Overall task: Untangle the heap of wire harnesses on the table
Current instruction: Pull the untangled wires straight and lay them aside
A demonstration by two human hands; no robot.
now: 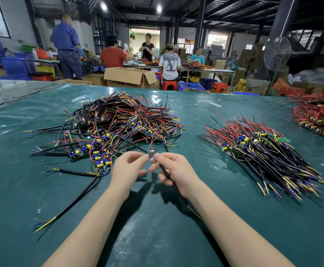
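Harness (152, 153) is sitting mid-frame: left hand (126, 168) fingers pinching its small board (151, 151), right hand (174, 168) fingers curling round its black cable (169, 177). A lead (136, 145) is running back into the heap (118, 122), so pulling slowly beats yanking. Sorted pile (263, 149) is lying right on the worktop (157, 228); loose cables (76, 173) lower left risk snagging.

Table (157, 237): green sheet cover, glossy.
Heap (118, 120): left-centre — tangled black, red, yellow, blue wires with small boards.
Pile (263, 151): right, wires lying parallel.
Red pile (319, 116): far right edge.
Cable (74, 201): loose, near left.
Strip (215, 104): white, far side.
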